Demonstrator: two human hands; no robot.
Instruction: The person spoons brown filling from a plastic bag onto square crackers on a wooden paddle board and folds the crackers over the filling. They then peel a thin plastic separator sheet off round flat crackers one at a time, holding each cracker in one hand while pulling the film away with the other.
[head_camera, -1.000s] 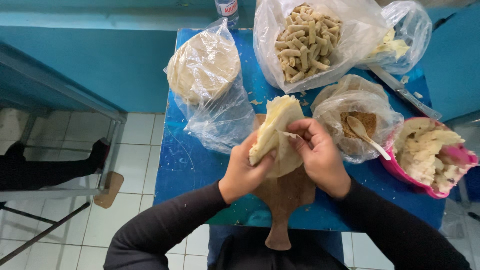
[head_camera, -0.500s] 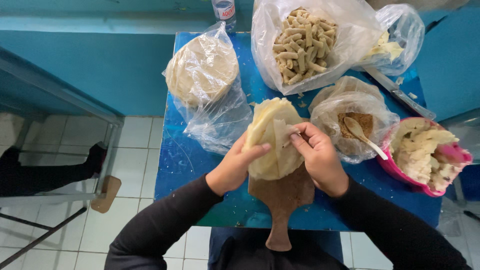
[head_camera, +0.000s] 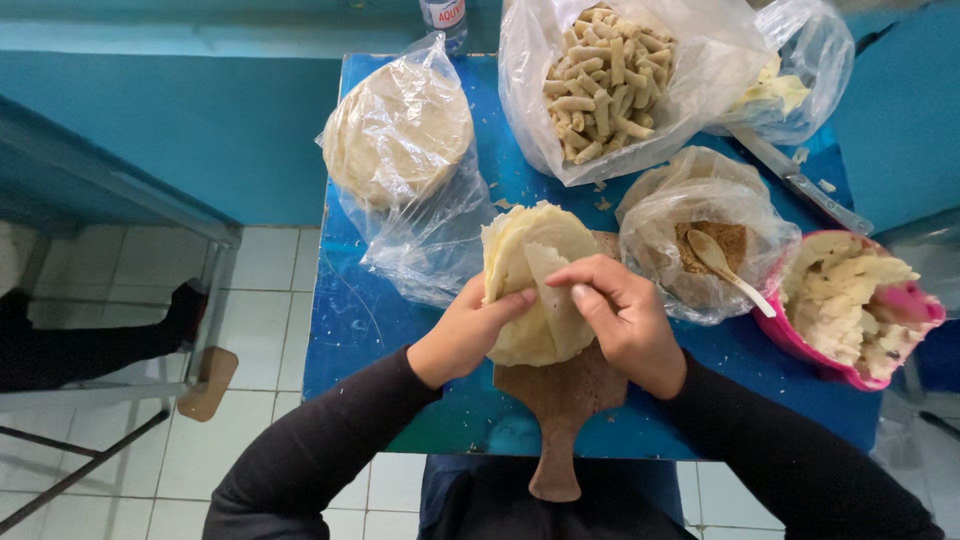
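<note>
Holding a stack of thin, pale round wrappers (head_camera: 535, 280) between them, both hands are working just above the wooden paddle board (head_camera: 560, 400), whose handle is pointing back toward the person's body. The stack is standing tilted, its flat face turned toward the right hand (head_camera: 625, 320) and its long axis running away from the person, from the palms up toward the far bags. The left hand (head_camera: 465, 335) is cupping the stack from the left edge, thumb pressing across the front near the bottom. The right hand is coming in from the opposite side, thumb and forefinger pinching the loose edge of the front sheet, which is lifting as a narrow flap off the rest. Both hands are touching the stack; the right one is nearer that free edge.

Around them on the blue worktop (head_camera: 350, 320) are lying a clear bag of round flat discs (head_camera: 400, 135) to the left, a big bag of rolled sticks (head_camera: 605, 85) at the far side, a bag with brown filling and a spoon (head_camera: 725, 262) just right of the hands, and a pink bowl (head_camera: 925, 305) of pale shreds at the right edge.
</note>
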